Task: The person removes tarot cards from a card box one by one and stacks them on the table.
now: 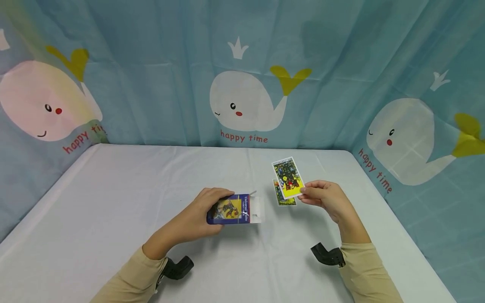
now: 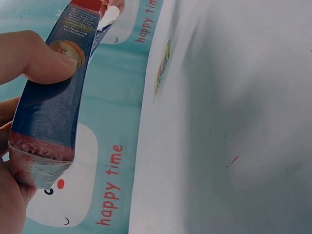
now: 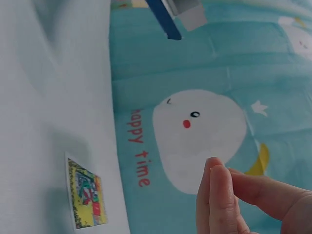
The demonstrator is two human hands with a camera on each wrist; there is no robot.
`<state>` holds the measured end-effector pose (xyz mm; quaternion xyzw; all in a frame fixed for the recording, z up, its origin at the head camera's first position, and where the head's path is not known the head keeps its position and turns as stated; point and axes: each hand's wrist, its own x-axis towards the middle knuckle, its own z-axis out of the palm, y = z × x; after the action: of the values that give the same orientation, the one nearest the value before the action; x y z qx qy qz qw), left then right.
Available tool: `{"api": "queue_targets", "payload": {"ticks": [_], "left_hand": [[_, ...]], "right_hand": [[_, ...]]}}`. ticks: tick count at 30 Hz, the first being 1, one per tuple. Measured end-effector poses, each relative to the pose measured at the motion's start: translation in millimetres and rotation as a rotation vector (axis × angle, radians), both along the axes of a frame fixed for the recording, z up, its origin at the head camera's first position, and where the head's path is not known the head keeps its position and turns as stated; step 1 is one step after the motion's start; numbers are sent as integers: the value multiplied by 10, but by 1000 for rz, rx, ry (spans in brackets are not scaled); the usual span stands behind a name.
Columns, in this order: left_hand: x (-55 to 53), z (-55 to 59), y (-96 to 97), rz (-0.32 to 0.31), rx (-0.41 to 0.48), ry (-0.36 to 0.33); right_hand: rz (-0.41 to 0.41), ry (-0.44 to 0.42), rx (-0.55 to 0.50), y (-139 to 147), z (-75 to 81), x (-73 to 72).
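Note:
My left hand (image 1: 198, 212) grips a dark blue tarot card box (image 1: 229, 209) above the table, its open end with white flaps (image 1: 256, 208) facing right. In the left wrist view the thumb lies along the narrow side of the box (image 2: 53, 107), with torn clear wrap at its lower end. To the right, my right hand (image 1: 326, 197) pinches a tarot card (image 1: 289, 177) by its lower right corner, picture side showing. Partly hidden behind it, another tarot card (image 1: 286, 202) lies face up on the table; the right wrist view shows this card (image 3: 87, 195) more fully.
A white cloth covers the table (image 1: 113, 202). Behind and along both sides hangs a blue curtain (image 1: 159, 84) printed with whales. Black wrist mounts (image 1: 177, 268) stick out from both tan sleeves (image 1: 367, 269).

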<state>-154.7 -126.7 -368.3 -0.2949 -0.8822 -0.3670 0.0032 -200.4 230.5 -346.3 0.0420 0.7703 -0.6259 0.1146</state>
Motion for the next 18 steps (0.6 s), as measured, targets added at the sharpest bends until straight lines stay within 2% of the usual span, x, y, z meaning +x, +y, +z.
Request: {"api": "queue_targets", "payload": {"ticks": [18], "left_hand": [[-25,-52,24,-9,-12,4]], "right_hand": [[-29,-82,-34,25,-341,-161]]}}
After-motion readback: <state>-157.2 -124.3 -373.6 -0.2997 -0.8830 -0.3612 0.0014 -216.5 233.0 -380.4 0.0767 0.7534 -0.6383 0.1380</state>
